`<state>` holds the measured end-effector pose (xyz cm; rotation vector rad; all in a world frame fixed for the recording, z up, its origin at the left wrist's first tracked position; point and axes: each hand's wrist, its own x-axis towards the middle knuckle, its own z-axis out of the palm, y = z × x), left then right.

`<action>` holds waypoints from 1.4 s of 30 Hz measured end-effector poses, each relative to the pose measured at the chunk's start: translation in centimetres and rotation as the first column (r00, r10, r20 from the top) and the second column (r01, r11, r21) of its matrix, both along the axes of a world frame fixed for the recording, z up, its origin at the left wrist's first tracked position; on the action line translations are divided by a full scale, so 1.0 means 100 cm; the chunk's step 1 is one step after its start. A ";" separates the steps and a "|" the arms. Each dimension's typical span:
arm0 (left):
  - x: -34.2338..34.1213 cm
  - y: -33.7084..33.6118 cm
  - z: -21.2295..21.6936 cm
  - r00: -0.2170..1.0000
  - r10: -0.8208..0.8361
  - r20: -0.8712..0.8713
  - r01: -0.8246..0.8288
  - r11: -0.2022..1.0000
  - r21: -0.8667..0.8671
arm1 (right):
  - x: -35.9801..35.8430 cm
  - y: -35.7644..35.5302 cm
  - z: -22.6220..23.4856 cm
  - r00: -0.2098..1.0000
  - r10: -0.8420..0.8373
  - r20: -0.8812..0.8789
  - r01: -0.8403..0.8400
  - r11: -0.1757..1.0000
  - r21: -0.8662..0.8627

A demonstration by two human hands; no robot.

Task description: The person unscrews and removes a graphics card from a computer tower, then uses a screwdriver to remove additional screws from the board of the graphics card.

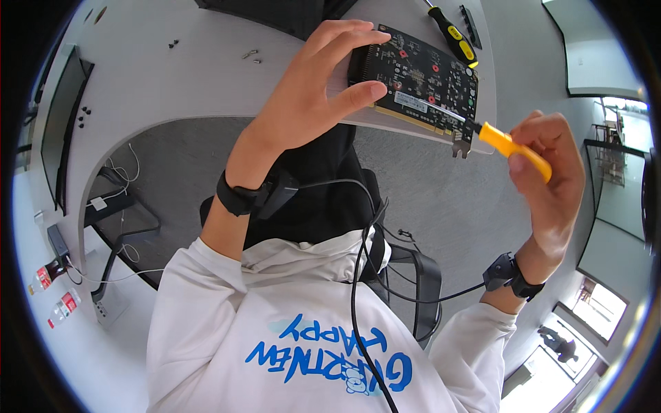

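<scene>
A black graphics card [451, 79] lies circuit side up at the table's edge, with red-ringed screw spots and a white label. My left hand [320, 93] grips its left end, thumb near the front corner and fingertips at the back corner. A yellow screwdriver [497, 139] is held by its handle in my right hand [554, 162], fingers closed around it. Its shaft slants left over the card, with the tip close to a red-ringed spot by the label; whether it touches is too small to tell.
Behind the card lie a black-and-yellow screwdriver [452, 36] and a dark strip [471, 27]. Small screws [252, 55] sit on the table [179, 89] further left. A large black object [275, 15] stands at the back. Cables [354, 275] from my wrist bands cross my lap.
</scene>
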<state>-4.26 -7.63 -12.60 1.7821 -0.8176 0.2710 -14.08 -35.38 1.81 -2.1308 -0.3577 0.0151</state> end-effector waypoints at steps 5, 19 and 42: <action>-0.004 0.007 -0.003 0.999 -0.012 -0.045 0.014 0.999 0.046 | 0.024 0.022 -0.008 0.955 -0.264 0.135 0.264 0.964 0.024; -0.012 -0.006 -0.012 0.991 0.035 0.126 -0.051 0.990 0.130 | 0.060 0.063 -0.033 0.808 -0.347 0.476 0.409 0.912 -0.029; -0.013 -0.006 -0.014 0.992 0.039 0.118 -0.053 0.992 0.117 | 0.060 0.062 -0.019 0.920 -0.240 0.311 0.314 0.924 -0.216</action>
